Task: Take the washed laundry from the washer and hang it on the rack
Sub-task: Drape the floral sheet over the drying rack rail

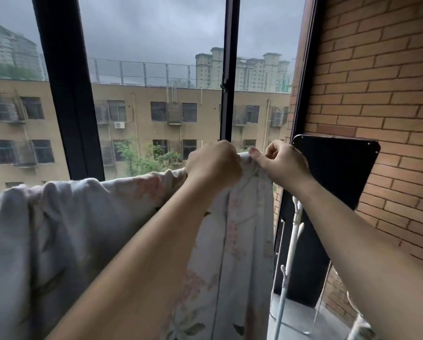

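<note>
Left grip: the left hand (213,163) is fisted tight on the top edge of the pale blue-grey cloth sheet with a pink flower print (245,241), knuckles up.
Right grip: the right hand (283,163) pinches the same edge just to the right, thumb over the cloth.
Arms: both bare forearms reach up and away.
Sheet: draped across the black-framed window (65,94), bunched at left, hanging in folds below the hands.
Far right: a white metal stand (296,212) and a black panel (335,173) on the brick wall (377,82).

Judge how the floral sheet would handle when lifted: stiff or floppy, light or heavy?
Probably floppy: the floral sheet hangs in soft folds below where the left hand and right hand pinch its top edge. Likely weighty: much of it bunches thickly at left.
</note>
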A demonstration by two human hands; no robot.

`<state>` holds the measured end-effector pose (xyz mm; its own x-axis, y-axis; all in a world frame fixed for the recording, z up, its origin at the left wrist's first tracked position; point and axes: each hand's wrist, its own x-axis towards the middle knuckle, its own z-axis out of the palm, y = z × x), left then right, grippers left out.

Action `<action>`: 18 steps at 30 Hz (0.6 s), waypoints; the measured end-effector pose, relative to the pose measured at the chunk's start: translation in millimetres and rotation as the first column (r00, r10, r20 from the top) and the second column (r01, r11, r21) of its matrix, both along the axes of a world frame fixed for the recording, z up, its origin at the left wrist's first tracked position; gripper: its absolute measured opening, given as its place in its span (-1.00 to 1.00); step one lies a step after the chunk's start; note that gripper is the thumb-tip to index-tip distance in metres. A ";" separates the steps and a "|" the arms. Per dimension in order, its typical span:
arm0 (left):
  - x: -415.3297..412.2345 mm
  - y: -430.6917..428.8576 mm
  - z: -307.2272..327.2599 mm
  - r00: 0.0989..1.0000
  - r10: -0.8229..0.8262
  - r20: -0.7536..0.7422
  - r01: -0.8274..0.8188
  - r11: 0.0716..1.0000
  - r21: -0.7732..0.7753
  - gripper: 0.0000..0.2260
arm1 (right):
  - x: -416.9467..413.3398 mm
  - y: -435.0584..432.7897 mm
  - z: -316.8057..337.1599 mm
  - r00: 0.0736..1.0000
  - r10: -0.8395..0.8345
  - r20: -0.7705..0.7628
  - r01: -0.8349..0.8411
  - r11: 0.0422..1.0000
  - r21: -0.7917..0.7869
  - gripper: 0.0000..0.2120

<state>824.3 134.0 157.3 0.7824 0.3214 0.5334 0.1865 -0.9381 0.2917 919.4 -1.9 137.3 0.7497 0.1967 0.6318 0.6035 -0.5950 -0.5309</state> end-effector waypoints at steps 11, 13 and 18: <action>-3.7 -0.5 3.6 0.995 -0.099 -0.026 0.091 0.974 -0.209 -0.85 | 7.5 -15.4 5.6 0.918 0.333 -0.213 -0.289 0.933 0.215 -0.64; -6.7 -2.3 4.8 0.993 -0.118 0.006 0.115 0.959 -0.260 -0.88 | 26.3 -23.7 16.4 0.827 0.459 -0.325 -0.288 0.842 0.456 -0.68; -10.8 -2.1 10.1 1.000 -0.012 -0.001 0.011 0.953 -0.303 -0.85 | 79.9 -46.1 28.4 0.883 0.301 -0.361 -0.105 0.875 0.472 -0.68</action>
<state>813.5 131.9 167.4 0.7884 0.4585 0.4101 0.1771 -0.8076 0.5625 999.3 -48.0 165.8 0.9306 0.1583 0.3300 0.3518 -0.1381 -0.9258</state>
